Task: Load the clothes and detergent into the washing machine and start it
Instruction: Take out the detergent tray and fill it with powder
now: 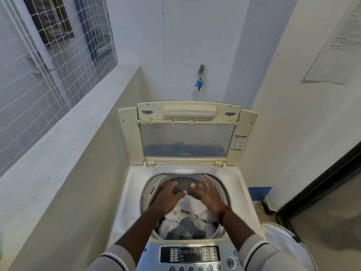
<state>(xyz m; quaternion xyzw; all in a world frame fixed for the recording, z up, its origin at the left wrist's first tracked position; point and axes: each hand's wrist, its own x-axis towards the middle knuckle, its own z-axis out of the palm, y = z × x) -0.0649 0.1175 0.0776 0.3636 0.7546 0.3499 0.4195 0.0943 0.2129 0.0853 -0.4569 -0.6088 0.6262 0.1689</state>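
a: where are the hands?

b: both reach over the round drum opening of the cream-white top-loading washing machine (125,192). the left hand (168,198) has its fingers spread, palm down, holding nothing. the right hand (208,196) is also spread wide with its fingers apart, a bit blurred, and empty.

a: and the clothes?

b: a heap of white and blue-grey clothes (187,222) lies inside the drum, under and just below the hands. whether the fingertips touch the fabric i cannot tell.

a: is the lid up?

b: yes, the cream folding lid with a clear window panel (185,141) stands upright at the back. the silver control panel with a dark display and round buttons (190,255) sits at the near edge, between the grey striped sleeves.

a: anything else around?

b: a metal wall tap with a blue hose connector (200,79) above the machine, a netted window (58,55) on the left, and a white laundry basket (281,243) at the right.

a: detergent?

b: none that i can make out.
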